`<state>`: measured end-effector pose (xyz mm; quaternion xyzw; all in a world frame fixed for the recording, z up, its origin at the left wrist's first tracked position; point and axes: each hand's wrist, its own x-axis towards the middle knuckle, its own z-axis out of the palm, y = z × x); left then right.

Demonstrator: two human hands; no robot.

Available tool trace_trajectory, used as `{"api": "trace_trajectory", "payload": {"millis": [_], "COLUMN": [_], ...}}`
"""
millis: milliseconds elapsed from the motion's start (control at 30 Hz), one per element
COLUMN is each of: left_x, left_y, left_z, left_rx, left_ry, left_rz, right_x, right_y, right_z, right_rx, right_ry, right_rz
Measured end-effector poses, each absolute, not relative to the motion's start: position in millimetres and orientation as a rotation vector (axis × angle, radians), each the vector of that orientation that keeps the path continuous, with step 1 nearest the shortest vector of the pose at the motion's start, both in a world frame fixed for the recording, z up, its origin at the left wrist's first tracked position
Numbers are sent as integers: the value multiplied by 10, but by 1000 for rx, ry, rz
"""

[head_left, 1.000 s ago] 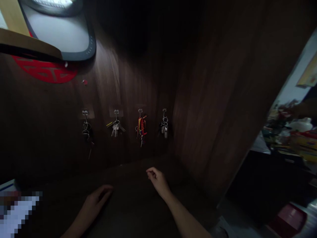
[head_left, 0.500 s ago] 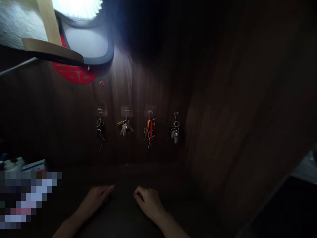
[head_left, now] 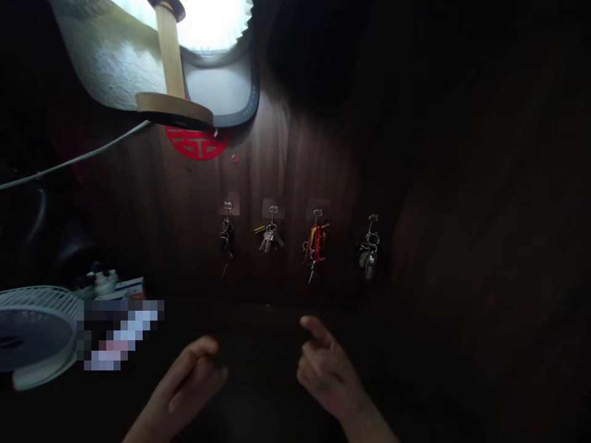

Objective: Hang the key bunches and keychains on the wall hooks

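In the lower middle of the head view, my left hand (head_left: 194, 376) is raised with its fingers partly bent and apart, nothing in it. To its right, my right hand (head_left: 329, 372) is held up with the forefinger stretched out and the other fingers half curled, also holding nothing. A gap separates the two hands. Beyond them, several key bunches hang in a row on wall hooks: a dark one (head_left: 226, 237), silver keys with a yellow tag (head_left: 270, 236), keys with a red and yellow cord (head_left: 316, 243), and a bunch with a silver fob (head_left: 370, 263).
A bright lamp with a wooden stand (head_left: 172, 58) is at the upper left, before a red round paper cutting (head_left: 198, 144). A white cable (head_left: 92, 154) runs left from it. At left are a white fan (head_left: 44, 301), small bottles (head_left: 104, 283) and a box (head_left: 132, 288).
The view has swung left, so the wall things sit further right and the fan has come in. My hands have lifted and turned, and the right forefinger has stretched out.
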<state>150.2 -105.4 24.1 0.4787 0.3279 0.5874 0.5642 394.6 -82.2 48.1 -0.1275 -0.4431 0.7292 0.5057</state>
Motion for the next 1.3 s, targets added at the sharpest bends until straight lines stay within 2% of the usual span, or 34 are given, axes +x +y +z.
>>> {"api": "trace_trajectory", "payload": {"millis": [133, 300, 467, 700, 800, 933, 1133, 1300], "left_x": [1256, 1068, 789, 599, 586, 642, 801, 1015], "left_y": [-1118, -1015, -962, -837, -710, -377, 310, 699], "left_z": [425, 552, 452, 484, 564, 747, 1079, 1301], "left_rx": [987, 805, 788, 798, 923, 1312, 1566, 1641], "left_ry": [520, 338, 302, 292, 381, 862, 1061, 1093], "left_rz": [1533, 1702, 1519, 1530, 1463, 1371, 1720, 1786], "right_x": [3965, 3820, 3656, 3404, 3264, 3015, 2585, 2270], "right_y": [-731, -614, -601, -608, -558, -362, 216, 723], "right_z": [698, 715, 625, 688, 760, 898, 1059, 1143], "right_rx": [-86, -178, -262, -300, -385, -757, -866, -796], "right_ry": [-1055, -911, -896, -992, -1100, -1330, -1406, -1408], "right_rz": [1609, 1431, 1375, 1361, 1379, 1257, 910, 728]}}
